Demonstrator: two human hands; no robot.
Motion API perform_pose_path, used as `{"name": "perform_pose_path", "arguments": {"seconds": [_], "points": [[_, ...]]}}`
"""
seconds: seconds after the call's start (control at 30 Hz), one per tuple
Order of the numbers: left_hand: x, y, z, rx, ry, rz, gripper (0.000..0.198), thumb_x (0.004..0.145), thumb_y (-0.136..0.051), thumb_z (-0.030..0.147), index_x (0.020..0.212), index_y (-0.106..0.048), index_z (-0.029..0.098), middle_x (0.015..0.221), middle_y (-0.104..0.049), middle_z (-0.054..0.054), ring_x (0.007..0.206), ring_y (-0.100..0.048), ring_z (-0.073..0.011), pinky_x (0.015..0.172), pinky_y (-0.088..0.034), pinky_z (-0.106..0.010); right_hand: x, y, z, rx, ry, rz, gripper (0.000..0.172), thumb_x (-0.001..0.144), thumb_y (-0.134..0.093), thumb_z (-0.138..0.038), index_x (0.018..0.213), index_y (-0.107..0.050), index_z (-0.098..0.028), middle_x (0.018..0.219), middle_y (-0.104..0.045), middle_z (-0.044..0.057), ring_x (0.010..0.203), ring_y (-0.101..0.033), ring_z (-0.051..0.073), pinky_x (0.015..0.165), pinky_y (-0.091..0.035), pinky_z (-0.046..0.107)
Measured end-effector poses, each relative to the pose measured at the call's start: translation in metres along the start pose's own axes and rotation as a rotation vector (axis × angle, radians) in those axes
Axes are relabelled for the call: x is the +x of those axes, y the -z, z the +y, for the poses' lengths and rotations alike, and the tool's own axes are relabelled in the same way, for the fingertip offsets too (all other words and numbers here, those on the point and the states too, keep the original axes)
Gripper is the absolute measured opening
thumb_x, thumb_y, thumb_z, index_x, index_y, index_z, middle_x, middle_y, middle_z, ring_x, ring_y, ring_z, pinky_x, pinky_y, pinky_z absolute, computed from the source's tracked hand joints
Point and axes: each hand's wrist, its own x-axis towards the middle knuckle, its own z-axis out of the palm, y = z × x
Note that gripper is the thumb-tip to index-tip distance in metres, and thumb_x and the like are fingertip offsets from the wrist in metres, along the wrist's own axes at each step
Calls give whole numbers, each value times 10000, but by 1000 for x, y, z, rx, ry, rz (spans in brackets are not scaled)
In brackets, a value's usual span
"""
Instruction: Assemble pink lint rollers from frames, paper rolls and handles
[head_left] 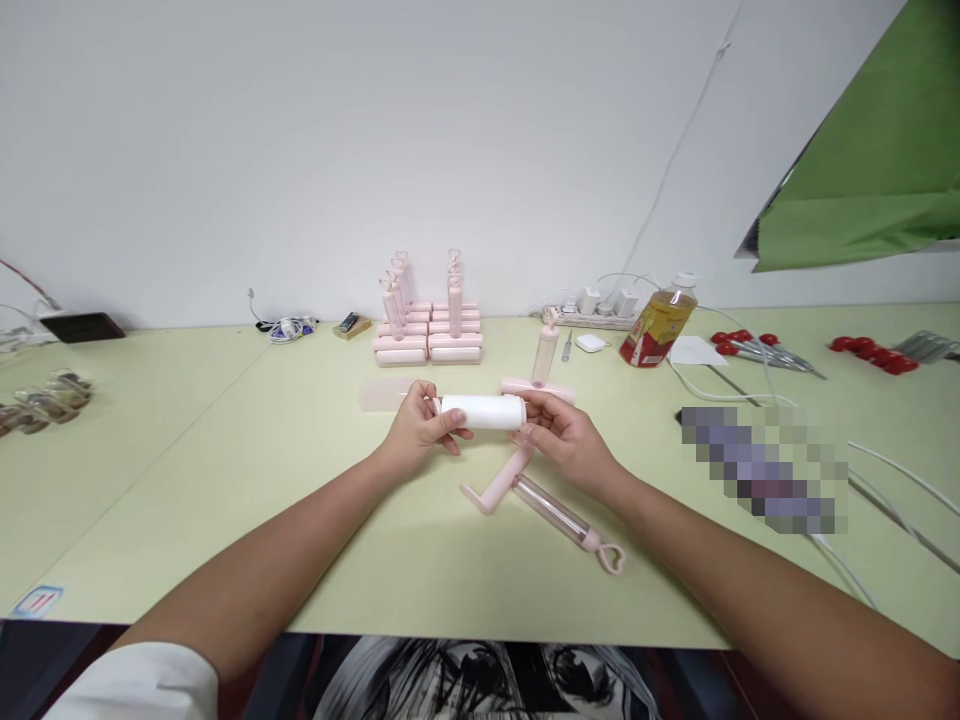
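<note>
Gripping white roll (484,411) endwise, left hand (418,432) and right hand (571,442) both closed on it (likely sparing its surface). Keeping pink handle (551,508) just beneath, on table (225,480).

Forearms converge ahead, left hand (417,428) and right hand (568,442) curled, gripping.

Plain white matte wall (300,150) across back, evenly lit, soft diffuse light, no hard shadows. Long pale yellow-green tabletop (187,450) spans full width, butts against wall; faint seam runs diagonally at left. Green fabric sheet (862,180) hangs at upper right, over wall. Thin white cable (686,130) climbs wall down to white power strip (592,318) at wall foot. Dark gap below table's front edge.
</note>
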Motion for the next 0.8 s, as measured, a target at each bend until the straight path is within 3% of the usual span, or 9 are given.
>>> {"name": "perform_pose_path", "arguments": {"seconds": [0.17,0.33,0.5,0.67,0.8], "points": [[-1,-4,1,-34,23,10,612,653,-811,416,930,-294,242,754,-623,47,622,-720,-208,416,-537,-220,0,-2,-4,-18,36,60,322,796,-623,-319,1098,-614,-208,991,-674,65,923,-639,226,809,-560,390],[-1,-7,2,-70,15,58,595,654,-809,419,901,-300,237,747,-614,53,609,-718,-203,407,-534,-214,-1,1,-8,23,74,171,271,853,-554,-396,1045,-597,-209,1012,-683,65,926,-645,213,906,-522,426],[-1,-8,3,-64,15,75,613,647,-808,443,896,-285,242,749,-600,61,616,-722,-216,397,-528,-214,-7,5,-12,-43,169,22,304,869,-537,-458,1056,-598,-227,1073,-659,75,953,-628,236,849,-523,387],[-5,-16,4,-44,1,50,624,659,-797,476,898,-268,245,794,-596,50,664,-729,-222,430,-546,-229,-14,1,-14,-118,177,-101,312,859,-570,-437,1078,-596,-217,827,-597,32,756,-587,195,685,-510,328],[-9,-20,-1,33,30,-64,580,720,-738,526,912,-268,246,855,-609,17,762,-732,-242,484,-566,-262,-15,-4,-12,2,164,-229,300,854,-593,-406,1077,-583,-205,746,-551,5,646,-563,164,588,-501,303]]}}
